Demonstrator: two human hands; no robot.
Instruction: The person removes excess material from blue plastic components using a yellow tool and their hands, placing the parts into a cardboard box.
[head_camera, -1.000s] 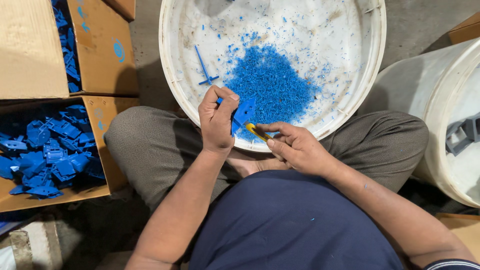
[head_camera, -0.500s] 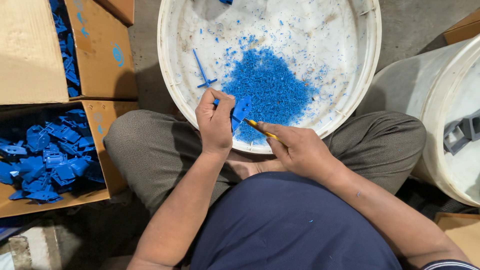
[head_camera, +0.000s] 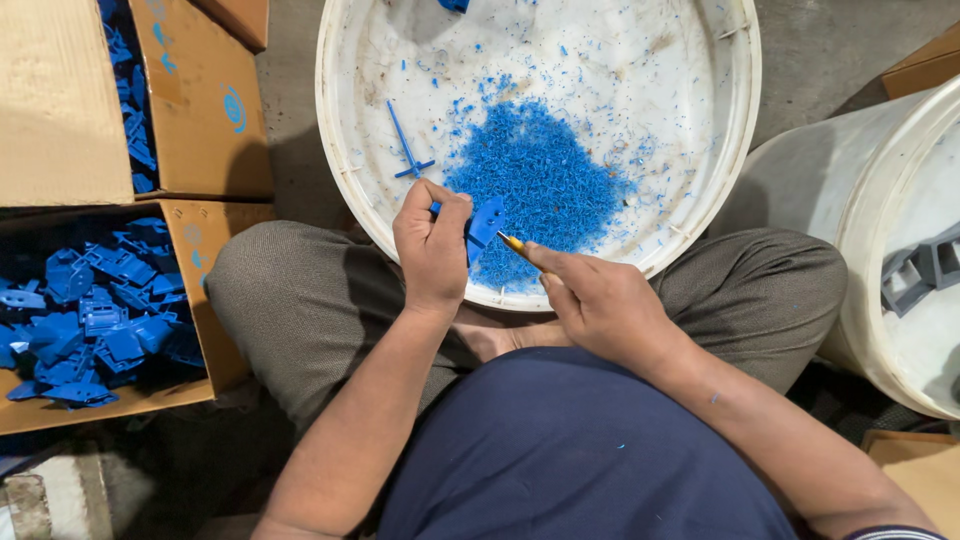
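while the head view is the only angle on offer, it shows plenty: the left hand (head_camera: 432, 245) is curled shut around a small blue plastic part (head_camera: 486, 220), which pokes out to the right of the fingers, just over the near rim of a big white tub (head_camera: 345, 190). the right hand (head_camera: 600, 300) sits just beside it, a bit lower and to the right, pinching a thin yellow-handled tool (head_camera: 514, 243) whose tip points up-left and meets the lower edge of the part. so the two hands are close together but not touching each other, with the part between them, nearer the left one.

inside the tub, right above the hands, there's a heap of blue shavings (head_camera: 540, 180), plus a thin blue cross-shaped strip (head_camera: 408, 145) lying off to the left of it. the tub rests at the person's crossed legs. on the left is an open cardboard box (head_camera: 215, 300) full of more blue parts (head_camera: 95, 310), and on the far right a white bucket (head_camera: 860, 250) with grey pieces (head_camera: 915, 270) in it.
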